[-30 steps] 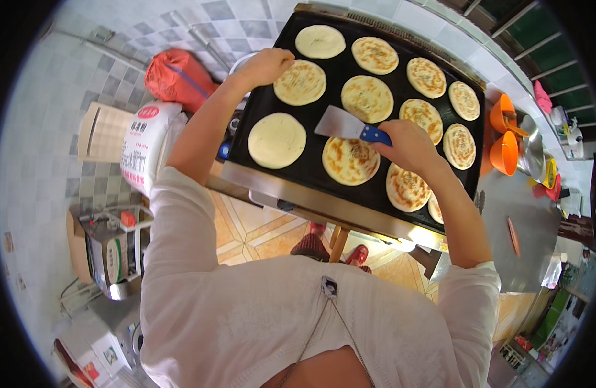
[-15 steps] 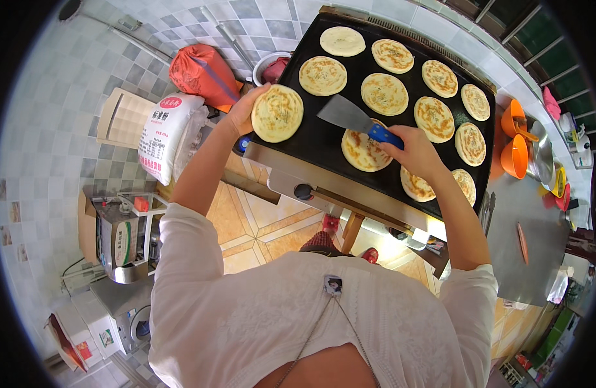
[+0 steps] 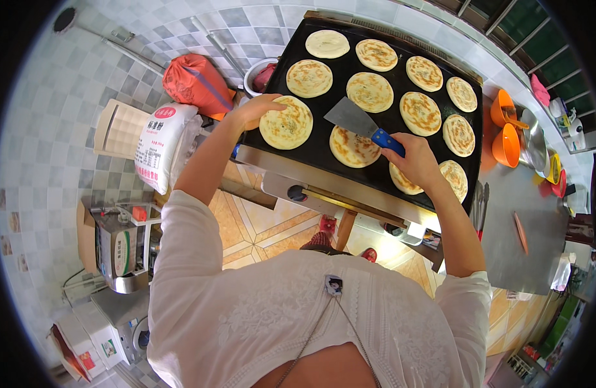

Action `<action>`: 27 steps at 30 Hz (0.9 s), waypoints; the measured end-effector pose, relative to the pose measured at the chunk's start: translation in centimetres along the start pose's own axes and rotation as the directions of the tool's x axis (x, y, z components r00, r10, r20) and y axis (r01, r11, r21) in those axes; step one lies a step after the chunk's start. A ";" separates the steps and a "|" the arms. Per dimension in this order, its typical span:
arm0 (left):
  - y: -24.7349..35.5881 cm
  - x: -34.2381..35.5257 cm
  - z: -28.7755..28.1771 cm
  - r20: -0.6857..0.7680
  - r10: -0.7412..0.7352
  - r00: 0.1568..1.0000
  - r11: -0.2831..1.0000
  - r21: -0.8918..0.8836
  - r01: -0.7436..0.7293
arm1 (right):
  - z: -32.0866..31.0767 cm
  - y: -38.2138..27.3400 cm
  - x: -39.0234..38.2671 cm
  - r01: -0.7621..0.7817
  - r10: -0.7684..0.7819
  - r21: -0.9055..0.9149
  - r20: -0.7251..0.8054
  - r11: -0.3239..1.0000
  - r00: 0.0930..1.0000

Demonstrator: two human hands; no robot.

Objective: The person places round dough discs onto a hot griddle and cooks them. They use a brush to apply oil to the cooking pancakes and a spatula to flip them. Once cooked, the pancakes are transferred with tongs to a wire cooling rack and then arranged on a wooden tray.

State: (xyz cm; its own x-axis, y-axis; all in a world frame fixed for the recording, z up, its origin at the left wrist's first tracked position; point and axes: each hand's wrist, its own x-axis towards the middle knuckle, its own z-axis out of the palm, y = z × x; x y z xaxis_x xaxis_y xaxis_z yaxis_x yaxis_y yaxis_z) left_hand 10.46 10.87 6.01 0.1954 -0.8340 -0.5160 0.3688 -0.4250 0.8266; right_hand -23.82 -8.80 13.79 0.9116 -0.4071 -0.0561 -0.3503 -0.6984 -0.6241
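My left hand (image 3: 259, 111) is at the near left corner of a black griddle (image 3: 320, 110). Its outstretched fingertips touch the upper left edge of a round flatbread (image 3: 287, 126) with brown patches; the thumb is mostly hidden. My right hand (image 3: 411, 157) grips the blue handle of a wide metal scraper (image 3: 351, 118). The scraper's blade points to the far left and overlaps the top of another browned flatbread (image 3: 350, 150). Several more flatbreads lie over the griddle, among them a pale one (image 3: 327, 44) at the far left and a browned one (image 3: 420, 114) beyond my right hand.
Right of the griddle, a metal counter (image 3: 515, 239) holds orange bowls (image 3: 506, 145), a metal basin (image 3: 535, 142) and a thin rolling pin (image 3: 520, 233). Tongs (image 3: 483, 204) lie along the griddle's right side. A white sack (image 3: 159, 149) and a red bag (image 3: 194, 81) stand at the left.
The flatbread at my left hand now lies on the griddle and shows a browner face; before, my hand held it at the griddle's edge. My left fingers have loosened and reach over its rim.
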 end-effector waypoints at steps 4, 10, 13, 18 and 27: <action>1.8 1.1 0.2 -0.103 0.231 0.968 0.752 0.650 -0.110 | 0.0 0.4 -0.2 -0.020 0.020 -0.005 -0.044 1.000 0.999; 9.6 3.6 -1.2 0.034 0.910 0.412 0.033 0.987 -0.155 | -0.6 1.4 2.5 -0.122 0.097 -0.177 -0.143 0.977 0.985; 12.6 7.2 -1.1 0.017 0.891 0.453 0.082 0.977 -0.197 | -1.1 1.7 6.2 -0.188 0.153 -0.261 -0.150 0.947 0.977; 12.3 17.8 -1.8 0.035 0.788 0.614 0.205 0.927 -0.315 | -1.0 0.8 12.4 -0.268 0.235 -0.338 -0.137 0.902 0.962; 9.1 26.0 -3.6 0.031 0.646 0.763 0.242 0.939 -0.244 | 1.6 3.5 20.4 -0.292 0.294 -0.279 -0.036 0.915 0.955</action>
State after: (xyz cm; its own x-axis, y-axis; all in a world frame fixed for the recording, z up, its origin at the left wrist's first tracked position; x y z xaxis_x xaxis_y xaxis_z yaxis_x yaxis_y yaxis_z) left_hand 22.14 -13.41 -0.69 0.3587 -0.9217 0.1474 -0.8119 -0.2302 0.5365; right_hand -6.14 -18.64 9.21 0.7601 -0.6153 -0.2087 -0.6465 -0.6843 -0.3373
